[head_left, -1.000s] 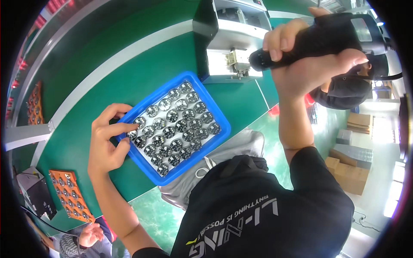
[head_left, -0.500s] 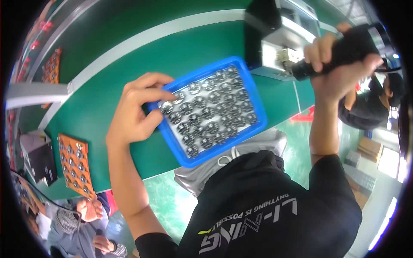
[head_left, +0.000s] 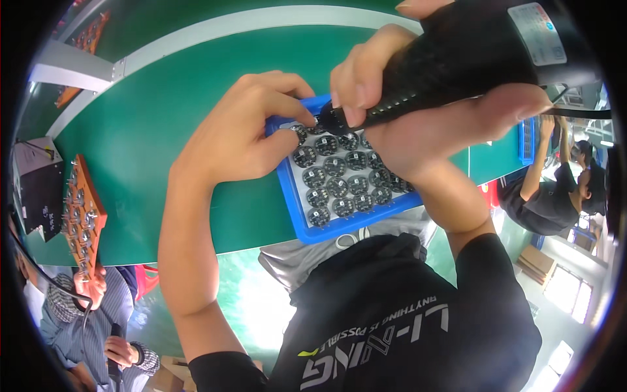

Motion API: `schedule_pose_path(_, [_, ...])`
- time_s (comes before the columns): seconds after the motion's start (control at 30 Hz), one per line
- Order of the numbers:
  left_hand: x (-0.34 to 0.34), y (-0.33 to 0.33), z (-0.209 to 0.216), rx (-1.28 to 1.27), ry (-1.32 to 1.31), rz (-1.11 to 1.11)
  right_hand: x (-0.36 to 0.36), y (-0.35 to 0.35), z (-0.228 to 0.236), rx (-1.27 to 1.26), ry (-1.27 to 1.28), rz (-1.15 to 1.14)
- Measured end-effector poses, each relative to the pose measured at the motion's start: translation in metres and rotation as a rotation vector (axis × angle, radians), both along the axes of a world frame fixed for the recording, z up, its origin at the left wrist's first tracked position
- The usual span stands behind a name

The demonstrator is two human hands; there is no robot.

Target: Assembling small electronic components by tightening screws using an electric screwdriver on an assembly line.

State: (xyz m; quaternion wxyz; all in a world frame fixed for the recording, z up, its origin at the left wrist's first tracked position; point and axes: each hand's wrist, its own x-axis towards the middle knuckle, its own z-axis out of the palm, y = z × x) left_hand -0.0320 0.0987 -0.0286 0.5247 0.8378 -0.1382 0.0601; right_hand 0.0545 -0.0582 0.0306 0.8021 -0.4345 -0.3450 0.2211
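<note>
In front of me a blue tray (head_left: 330, 230) holds rows of small round circuit boards (head_left: 334, 166) on a white liner. My left hand (head_left: 241, 127) reaches over the tray's far left corner, thumb and fingertips closing around a round circuit board (head_left: 298, 134) there. My right hand (head_left: 418, 140) is wrapped around a black corded power tool (head_left: 457, 59) with a tapered end; its exact kind is unclear. The tool's narrow tip points down into the tray close beside my left fingertips. My right hand and the tool cover the tray's far right part.
The tray rests on a green worktable (head_left: 163, 130) with a pale rail (head_left: 215, 25) along its far side. At left are a dark box (head_left: 39, 196) and an orange board (head_left: 85, 222) carrying several round parts, held by a co-worker's hand (head_left: 95, 287). Another person (head_left: 555, 189) works at right.
My right hand has brought the black tool leftward and down from the right, over the tray. My left hand stays at the tray's corner. The co-worker's orange board has tilted.
</note>
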Motion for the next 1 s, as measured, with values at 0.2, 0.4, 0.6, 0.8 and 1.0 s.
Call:
schedule_pose_path(0.2, [-0.004, -0.002, -0.002, 0.035, 0.031, 0.049, 0.004, 0.005, -0.013, -0.040, 0.061, 0.168])
schedule_pose_path(0.4, [-0.003, -0.001, -0.004, 0.084, 0.005, 0.046, 0.013, 0.004, -0.022, -0.061, 0.124, 0.312])
schedule_pose_path(0.6, [0.000, 0.002, -0.004, 0.029, 0.046, 0.054, 0.029, 0.006, -0.031, -0.078, 0.206, 0.440])
schedule_pose_path(0.8, [-0.003, 0.002, -0.002, 0.045, 0.036, 0.049, 0.034, 0.003, -0.041, -0.073, 0.267, 0.573])
schedule_pose_path(1.0, [-0.004, -0.012, 0.019, 0.098, 0.074, 0.090, 0.007, 0.005, -0.040, -0.207, -0.323, -0.083])
